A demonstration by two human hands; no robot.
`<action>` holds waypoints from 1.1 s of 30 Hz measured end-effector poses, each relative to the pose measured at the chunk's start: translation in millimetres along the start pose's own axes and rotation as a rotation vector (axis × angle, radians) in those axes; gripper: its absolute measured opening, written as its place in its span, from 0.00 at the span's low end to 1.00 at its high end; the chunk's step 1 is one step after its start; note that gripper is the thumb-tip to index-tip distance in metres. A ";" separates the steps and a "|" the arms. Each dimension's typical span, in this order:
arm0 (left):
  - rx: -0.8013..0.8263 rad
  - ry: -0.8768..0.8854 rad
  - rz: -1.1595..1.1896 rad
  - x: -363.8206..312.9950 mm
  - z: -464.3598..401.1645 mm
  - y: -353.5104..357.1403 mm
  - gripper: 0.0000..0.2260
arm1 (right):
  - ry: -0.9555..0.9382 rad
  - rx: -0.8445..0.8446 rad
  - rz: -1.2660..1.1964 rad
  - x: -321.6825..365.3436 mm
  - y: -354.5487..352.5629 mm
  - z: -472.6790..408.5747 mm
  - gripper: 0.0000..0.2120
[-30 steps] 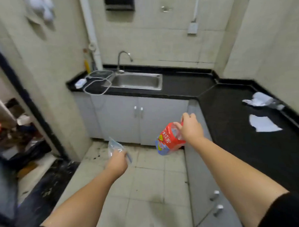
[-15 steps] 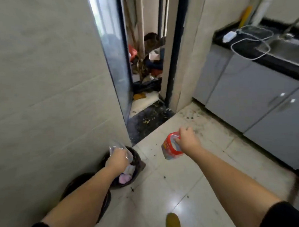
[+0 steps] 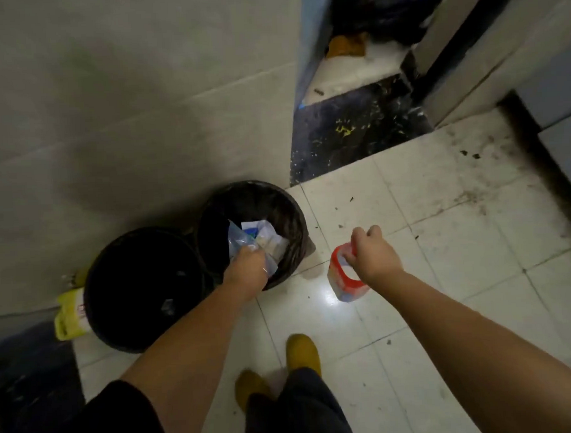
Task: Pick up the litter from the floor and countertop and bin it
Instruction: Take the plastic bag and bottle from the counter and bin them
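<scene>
- The tiled floor (image 3: 443, 275) around you is speckled with dark crumbs toward the far right, but no large litter shows on it; the countertop is out of view, so you cannot tell from here what is left there.
- Two dark bins stand against the left wall: the near bin (image 3: 140, 288) looks almost empty, while the far bin (image 3: 277, 200) already holds white paper and wrappers.
- Your left hand (image 3: 247, 267) is over the far bin's mouth, fingers closed around a clear plastic bag (image 3: 239, 241) that dips inside the rim, not yet dropped.
- Your right hand (image 3: 371, 255) hangs over the floor just right of that bin, fingers pinching the top of a red and white pouch (image 3: 342, 279), which is next to bin.
- A yellow packet (image 3: 69, 314) lies wedged left of the near bin.
- Any printing on the pouch or packet is too blurred to read.
</scene>
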State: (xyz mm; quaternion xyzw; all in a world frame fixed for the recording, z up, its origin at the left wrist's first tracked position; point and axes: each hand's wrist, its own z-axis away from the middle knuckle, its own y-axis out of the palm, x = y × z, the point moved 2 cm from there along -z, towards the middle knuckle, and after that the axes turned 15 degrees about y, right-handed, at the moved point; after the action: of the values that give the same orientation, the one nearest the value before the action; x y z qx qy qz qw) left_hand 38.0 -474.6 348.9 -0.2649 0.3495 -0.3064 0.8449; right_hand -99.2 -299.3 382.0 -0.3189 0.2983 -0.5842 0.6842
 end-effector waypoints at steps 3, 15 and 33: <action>-0.055 -0.021 -0.004 31.3 -51.4 42.2 0.13 | 0.014 0.022 0.033 -0.3 54.6 -39.3 0.15; -0.038 -0.004 0.129 80.4 -79.8 116.6 0.25 | -0.053 0.108 0.177 9.2 133.3 -51.2 0.13; 0.058 -0.331 0.148 196.0 89.6 91.7 0.23 | -0.565 0.100 -0.072 294.7 26.9 70.8 0.09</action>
State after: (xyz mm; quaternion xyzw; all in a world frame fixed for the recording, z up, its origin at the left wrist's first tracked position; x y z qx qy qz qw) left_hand 247.3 -529.8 259.6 -0.2610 0.2151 -0.2054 0.9184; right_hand 13.5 -581.6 394.2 -0.4453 0.0552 -0.5098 0.7339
